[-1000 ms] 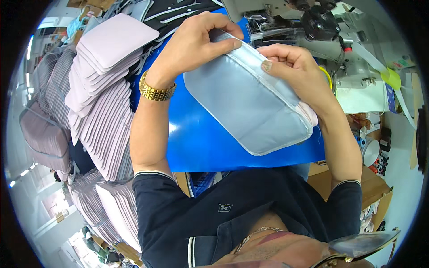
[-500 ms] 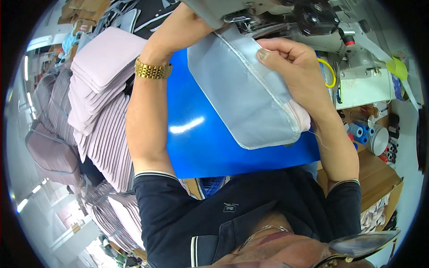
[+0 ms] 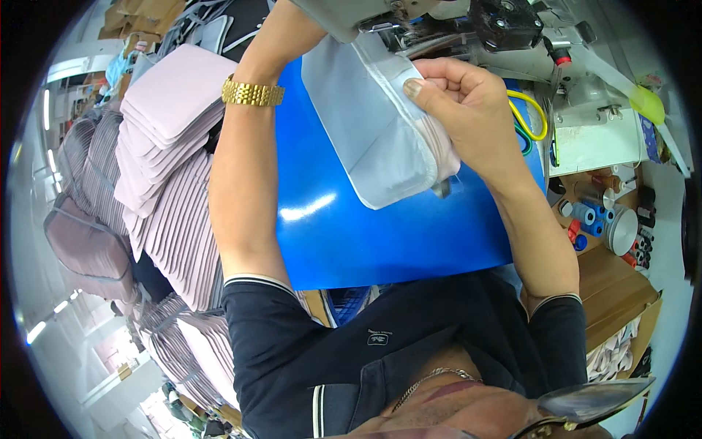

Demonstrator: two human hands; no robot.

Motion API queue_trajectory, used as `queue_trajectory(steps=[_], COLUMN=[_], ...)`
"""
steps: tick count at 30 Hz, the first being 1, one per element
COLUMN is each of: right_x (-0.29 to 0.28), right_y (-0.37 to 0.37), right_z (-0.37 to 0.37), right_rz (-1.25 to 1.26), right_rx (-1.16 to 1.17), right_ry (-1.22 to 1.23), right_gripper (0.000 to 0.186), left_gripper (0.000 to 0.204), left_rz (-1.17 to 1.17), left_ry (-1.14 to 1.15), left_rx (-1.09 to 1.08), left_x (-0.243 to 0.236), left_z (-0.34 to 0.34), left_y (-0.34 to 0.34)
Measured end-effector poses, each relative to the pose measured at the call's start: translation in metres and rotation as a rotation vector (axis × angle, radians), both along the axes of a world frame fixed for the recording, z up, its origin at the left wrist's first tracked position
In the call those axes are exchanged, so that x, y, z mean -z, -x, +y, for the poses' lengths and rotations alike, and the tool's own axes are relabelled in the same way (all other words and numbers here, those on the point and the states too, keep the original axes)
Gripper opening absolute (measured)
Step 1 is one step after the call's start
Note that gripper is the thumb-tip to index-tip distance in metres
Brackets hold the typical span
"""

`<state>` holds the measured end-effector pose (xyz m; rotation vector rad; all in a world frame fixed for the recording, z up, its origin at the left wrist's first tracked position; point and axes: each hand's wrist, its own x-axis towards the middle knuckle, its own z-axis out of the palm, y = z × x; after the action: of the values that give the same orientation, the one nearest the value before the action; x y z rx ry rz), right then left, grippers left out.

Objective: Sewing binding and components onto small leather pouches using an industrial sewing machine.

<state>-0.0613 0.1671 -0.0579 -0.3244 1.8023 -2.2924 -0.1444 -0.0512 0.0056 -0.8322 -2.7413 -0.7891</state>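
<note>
- The right grip (image 3: 468,106) pinches the right edge of a grey fabric piece (image 3: 351,124) between thumb and fingers.
- The left grip (image 3: 296,28) is partly hidden by the sewing machine (image 3: 504,25) and cut off by the upper border; I cannot tell whether its fingers are spread or pressed together.
- The fabric piece slants over the blue bench (image 3: 329,252), its far end running out of sight beneath the machine.
- Yellow-handled scissors (image 3: 542,126) lie just beside the right forearm.
- Pale pink panels (image 3: 172,91) stand stacked left of the left forearm.

Sewing workshop, sewing machine (image 3: 504,23), thread spools (image 3: 583,213), stacked panels (image 3: 174,94)
</note>
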Motion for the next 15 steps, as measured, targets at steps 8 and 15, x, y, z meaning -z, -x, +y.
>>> queue_trajectory(steps=[8,15], right_x=[-0.005,-0.002], right_y=[0.0,-0.002], right_z=[-0.003,-0.005], right_rz=[0.06,-0.026], right_rx=[0.014,0.1], right_ry=[-0.031,0.049], right_gripper=[0.02,0.019], left_gripper=[0.024,0.027], left_rz=[0.1,0.302], left_ry=[-0.184,-0.419], left_rx=[-0.202,-0.304], left_x=[0.022,0.07], left_z=[-0.004,0.029], left_y=[0.006,-0.125])
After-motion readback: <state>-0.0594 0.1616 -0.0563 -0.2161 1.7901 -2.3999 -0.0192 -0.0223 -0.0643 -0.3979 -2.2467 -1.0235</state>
